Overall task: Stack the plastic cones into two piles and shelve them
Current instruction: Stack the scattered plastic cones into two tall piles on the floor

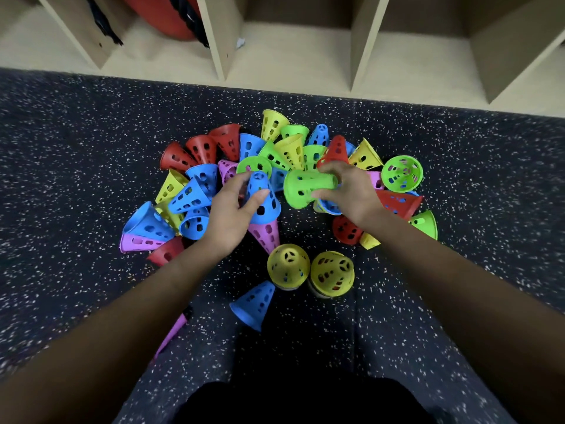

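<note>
The top of the shelf [287,56] is cut off by the frame, so only the lower part of its compartments shows. In the left compartment there is a red round object [165,19] with black straps; I cannot tell what it is. A thin purple piece [172,333] comes out from under the left forearm, and most of it is hidden. Under the two yellow cones [289,266] [331,272], which stand upright side by side near the person, a pale edge shows (maybe more cones below, it is not possible to say). Several cones in the heap [195,182] are covered by the hands and by each other.

The left hand [229,215] holds a blue cone [266,209] at the middle of the heap. The thumb lies on the cone's near side and the other fingers curl round its far left side, close to the narrow tip. The wide end of this cone touches a purple cone [266,237] that lies just below it.

The right hand [354,191] grips a green cone [301,188]. The cone lies sideways, its wide end toward the left hand, its narrow end inside the hand. The fingers are curled over the top and the thumb presses from below. The two held cones are near each other but apart.

A fallen blue cone [255,304] lies alone on the dark speckled floor [76,148], just beside the yellow pair.
</note>
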